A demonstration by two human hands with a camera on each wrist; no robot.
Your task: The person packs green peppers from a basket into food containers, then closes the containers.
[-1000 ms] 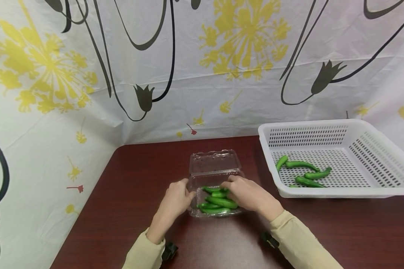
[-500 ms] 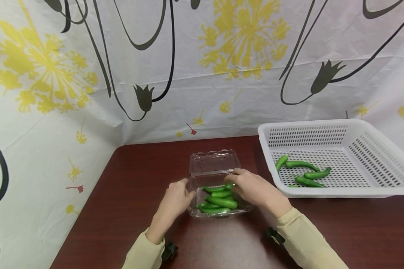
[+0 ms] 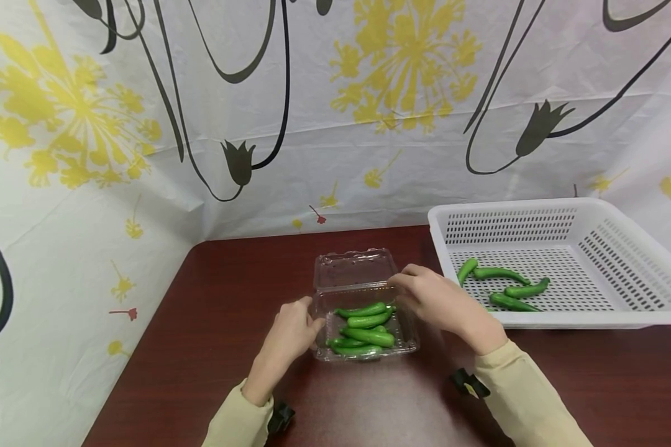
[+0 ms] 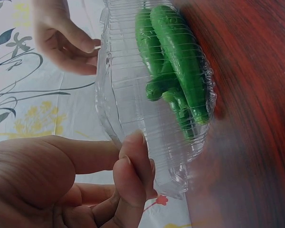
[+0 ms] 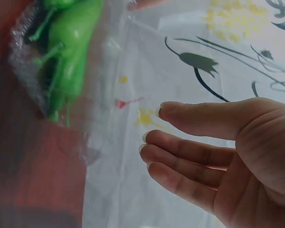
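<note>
A clear plastic clamshell container (image 3: 408,343) lies on the table, lid folded back. Several green chili peppers (image 3: 369,320) are inside it, visible through the ribbed wall in the left wrist view. My left hand (image 3: 292,329) is at the container's left side, its thumb and fingers pinching the rim (image 4: 115,130). Over the container's right back corner hovers my right hand (image 3: 433,298). The right wrist view shows that hand's fingers (image 5: 190,156) loosely bent and apart from the thumb, with nothing between them.
To the right stands a white perforated plastic basket (image 3: 581,320), holding several more green peppers (image 3: 500,273). Behind the dark red wooden table (image 3: 246,279) hangs a white sheet (image 3: 313,112) with flower prints. The table's left edge runs beside the left arm.
My right hand has drawn back from the peppers, up and to the right, uncovering the back peppers and the container's right side. The left hand has stayed at the rim.
</note>
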